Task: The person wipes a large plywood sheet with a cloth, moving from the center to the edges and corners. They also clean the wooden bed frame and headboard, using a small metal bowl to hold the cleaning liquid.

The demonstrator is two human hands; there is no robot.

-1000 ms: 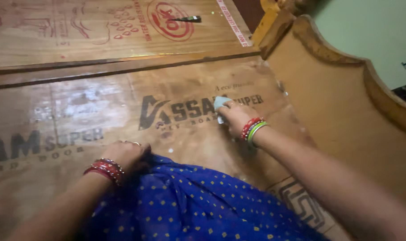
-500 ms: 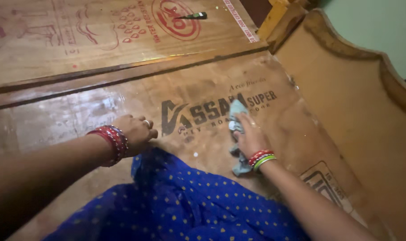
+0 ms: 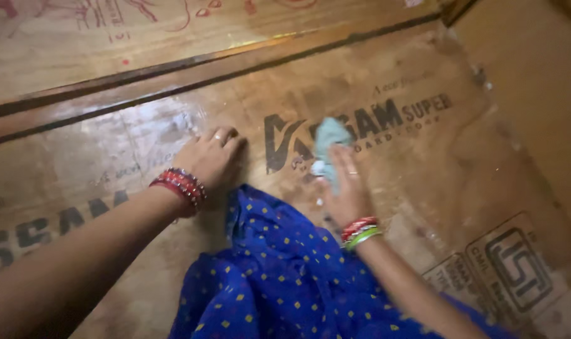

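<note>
Head view, looking down on a plywood board (image 3: pixel 423 182) that fills most of the frame; its brown face carries dark printed lettering and, at lower right, a stamped square emblem. No container shows in the view.

Left of centre: the left hand (image 3: pixel 211 158) lies palm down on the board, fingers spread only a little and curled at the tips, holding nothing. A ring sits on one finger, and red bangles (image 3: pixel 180 187) circle the wrist. The forearm runs from the lower left corner of the frame up to this hand.

Across the upper left and top: a dark wooden strip (image 3: pixel 172 78) runs slantwise, rising toward the upper right, and parts the near board from a second, paler board (image 3: pixel 78 44) printed in red.

Bottom centre: blue cloth with small yellow dots (image 3: pixel 279 282) lies between the two forearms and reaches up to just below both hands.

Right of centre: the right hand (image 3: pixel 346 188) presses flat on a small pale blue-green rag (image 3: pixel 329 141), fingers extended and close together over it; the rag lies on the dark lettering of the board and shows beyond the fingertips. Red and green bangles (image 3: pixel 359 231) sit at this wrist.

Upper right: a plain brown panel (image 3: pixel 536 81) adjoins the board's edge.
</note>
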